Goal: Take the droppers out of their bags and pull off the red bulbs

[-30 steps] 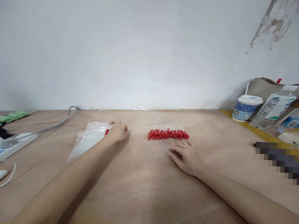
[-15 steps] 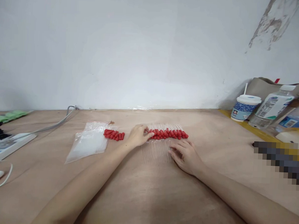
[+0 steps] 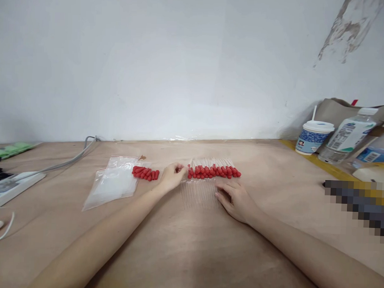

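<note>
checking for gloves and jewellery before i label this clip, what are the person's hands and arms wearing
The left hand and right hand are ungloved. Both forearms show no sleeves, and neither wrist shows a watch or bracelet. No ring is evident, though some fingers are partly hidden.

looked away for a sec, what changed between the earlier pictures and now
The left hand moved right from the red pile beside the plastic bags to the left end of the red row, then drew back slightly left. The pile, mostly covered at first, now shows fully. Whether a piece was taken or released is unclear. The right hand stayed by the clear tubes; the bags stayed put.
</note>
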{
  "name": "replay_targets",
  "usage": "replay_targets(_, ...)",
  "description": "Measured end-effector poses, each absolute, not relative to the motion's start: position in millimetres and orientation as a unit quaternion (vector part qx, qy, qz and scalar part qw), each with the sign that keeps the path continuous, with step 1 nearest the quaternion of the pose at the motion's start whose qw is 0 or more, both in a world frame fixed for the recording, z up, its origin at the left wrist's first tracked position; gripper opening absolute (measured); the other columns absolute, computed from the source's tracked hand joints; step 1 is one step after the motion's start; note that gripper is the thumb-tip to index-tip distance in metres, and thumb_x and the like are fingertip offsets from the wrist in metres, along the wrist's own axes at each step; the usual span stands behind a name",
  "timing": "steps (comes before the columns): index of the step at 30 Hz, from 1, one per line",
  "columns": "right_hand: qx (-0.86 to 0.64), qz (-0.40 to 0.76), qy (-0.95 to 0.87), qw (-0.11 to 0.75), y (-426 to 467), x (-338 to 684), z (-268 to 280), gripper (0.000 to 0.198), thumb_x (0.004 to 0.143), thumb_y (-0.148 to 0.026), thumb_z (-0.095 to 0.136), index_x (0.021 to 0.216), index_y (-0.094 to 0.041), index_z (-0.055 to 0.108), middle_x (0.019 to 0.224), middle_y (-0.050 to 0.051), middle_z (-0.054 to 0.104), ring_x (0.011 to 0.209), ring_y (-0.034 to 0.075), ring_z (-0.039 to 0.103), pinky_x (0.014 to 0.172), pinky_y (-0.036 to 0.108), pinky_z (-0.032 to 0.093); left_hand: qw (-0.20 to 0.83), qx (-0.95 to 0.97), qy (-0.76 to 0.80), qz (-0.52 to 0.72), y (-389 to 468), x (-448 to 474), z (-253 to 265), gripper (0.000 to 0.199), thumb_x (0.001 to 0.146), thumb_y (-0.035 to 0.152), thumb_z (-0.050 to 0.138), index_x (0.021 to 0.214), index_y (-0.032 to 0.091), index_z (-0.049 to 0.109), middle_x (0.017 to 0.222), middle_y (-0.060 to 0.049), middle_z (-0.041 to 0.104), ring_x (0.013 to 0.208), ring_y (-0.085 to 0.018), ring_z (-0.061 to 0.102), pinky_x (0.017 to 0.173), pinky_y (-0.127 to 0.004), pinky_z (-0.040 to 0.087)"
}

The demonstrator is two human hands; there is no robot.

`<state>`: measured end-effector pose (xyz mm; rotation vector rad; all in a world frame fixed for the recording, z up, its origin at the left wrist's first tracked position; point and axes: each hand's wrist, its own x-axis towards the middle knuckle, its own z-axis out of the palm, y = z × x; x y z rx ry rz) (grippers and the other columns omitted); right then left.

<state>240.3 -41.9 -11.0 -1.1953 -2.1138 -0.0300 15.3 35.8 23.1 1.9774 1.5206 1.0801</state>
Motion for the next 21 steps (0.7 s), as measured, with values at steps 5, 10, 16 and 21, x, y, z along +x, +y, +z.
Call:
replay_targets(5, -0.458, -0.011, -0.818, 0.348, -39, 239, -11, 0.022, 0.081, -0.022, 0.047, 0.099, -0.018, 0.059, 0.096, 0.007, 0.065, 0.088, 0.02, 0.058, 0.078, 0.034, 0.045, 0.214, 0.704, 0.532, 0.42, 6, -7, 19, 0.024, 0.075, 0.038, 0.049, 0.076, 0.015, 0.058, 0.076, -0.002, 0.061, 0.07, -0.015, 0.055, 0.063, -0.024, 0.041)
replay_targets(10, -0.472, 0.001, -0.809, 0.352, -40, 239, -10, 0.021, 0.083, -0.026, 0.046, 0.098, -0.019, 0.058, 0.095, 0.006, 0.064, 0.09, 0.021, 0.057, 0.08, 0.037, 0.044, 0.224, 0.714, 0.491, 0.445, -12, -26, 8, 0.019, 0.078, 0.034, 0.051, 0.081, 0.016, 0.055, 0.077, -0.001, 0.059, 0.071, -0.014, 0.054, 0.062, -0.023, 0.042)
replay_targets(16, -0.481, -0.013, -0.75, 0.453, -42, 241, -6, 0.036, 0.084, -0.031, 0.045, 0.117, -0.017, 0.046, 0.111, 0.012, 0.054, 0.101, 0.022, 0.052, 0.085, 0.038, 0.045, 0.21, 0.765, 0.436, 0.425, -16, -29, 3, 0.015, 0.078, 0.029, 0.053, 0.085, 0.016, 0.056, 0.076, -0.002, 0.06, 0.07, -0.013, 0.056, 0.062, -0.023, 0.045)
replay_targets(21, -0.419, -0.116, -0.782, 0.447, -47, 239, 1, 0.051, 0.08, -0.035, 0.052, 0.127, -0.019, 0.039, 0.123, 0.013, 0.046, 0.114, 0.025, 0.043, 0.094, 0.043, 0.037, 0.126, 0.835, 0.379, 0.379, -28, -23, 8, 0.012, 0.08, 0.025, 0.051, 0.087, 0.017, 0.057, 0.077, -0.002, 0.062, 0.066, -0.012, 0.056, 0.059, -0.022, 0.044)
